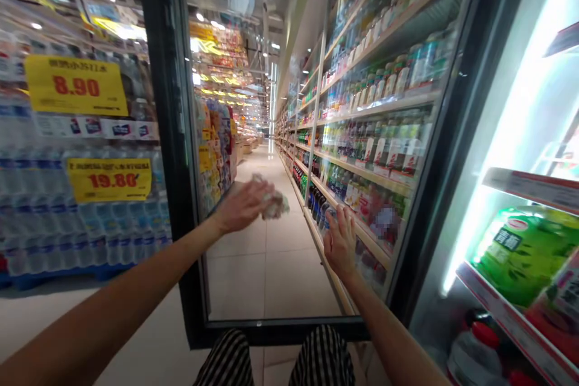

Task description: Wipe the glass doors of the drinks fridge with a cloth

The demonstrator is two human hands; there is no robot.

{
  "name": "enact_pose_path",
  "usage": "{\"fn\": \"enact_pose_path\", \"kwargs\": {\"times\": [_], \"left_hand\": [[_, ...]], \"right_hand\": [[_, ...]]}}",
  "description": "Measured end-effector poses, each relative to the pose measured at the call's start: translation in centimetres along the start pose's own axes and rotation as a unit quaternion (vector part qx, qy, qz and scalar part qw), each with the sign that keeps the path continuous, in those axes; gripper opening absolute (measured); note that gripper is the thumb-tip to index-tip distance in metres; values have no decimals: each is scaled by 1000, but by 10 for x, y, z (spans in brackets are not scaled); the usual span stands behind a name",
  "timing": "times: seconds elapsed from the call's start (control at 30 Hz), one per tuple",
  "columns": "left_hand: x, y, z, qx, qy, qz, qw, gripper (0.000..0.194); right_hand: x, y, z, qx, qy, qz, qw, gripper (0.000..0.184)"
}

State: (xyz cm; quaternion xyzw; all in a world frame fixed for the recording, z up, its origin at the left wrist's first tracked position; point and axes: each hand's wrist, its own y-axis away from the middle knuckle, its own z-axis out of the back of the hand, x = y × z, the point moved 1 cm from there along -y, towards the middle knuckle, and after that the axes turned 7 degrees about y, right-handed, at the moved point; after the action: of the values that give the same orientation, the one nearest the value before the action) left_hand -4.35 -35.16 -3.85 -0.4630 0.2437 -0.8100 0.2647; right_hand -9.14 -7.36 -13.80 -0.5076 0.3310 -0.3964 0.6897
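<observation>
In front of me stands a glass door [235, 280] with a black frame. My left hand [244, 202] is closed around a crumpled, pale cloth [274, 205] and is in front of the glass, a little left of its middle; both are slightly blurred. To the right, my right hand [339, 241] has its fingers stretched out, pointing upward, and holds nothing. It is up against the pane or very close to it; exact contact cannot be made out.
On the right is a lit refrigerator with a green package [520, 253] on its shelf and a red-capped bottle [474, 353] below. Bottled water [90, 211] is stacked at left under yellow price signs [76, 85]. An aisle with bottle shelves [362, 163] shows in the glass.
</observation>
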Motion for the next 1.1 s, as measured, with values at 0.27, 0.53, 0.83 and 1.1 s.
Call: {"fn": "enact_pose_path", "kwargs": {"times": [0.27,0.53,0.83,1.1], "left_hand": [[-13,-9,-5,-6,-15,33,999,53],[-35,-41,-14,-83,22,128,988,30],[13,-44,4,-187,-67,233,952,42],[-24,-57,-18,-55,4,-13,998,40]], "right_hand": [[1,0,0,-2,-11,-11,1000,59],[1,-1,1,-15,-7,-5,1000,56],[-3,3,0,-2,-23,-1,1000,56],[-15,-1,5,-33,-32,-16,999,58]]}}
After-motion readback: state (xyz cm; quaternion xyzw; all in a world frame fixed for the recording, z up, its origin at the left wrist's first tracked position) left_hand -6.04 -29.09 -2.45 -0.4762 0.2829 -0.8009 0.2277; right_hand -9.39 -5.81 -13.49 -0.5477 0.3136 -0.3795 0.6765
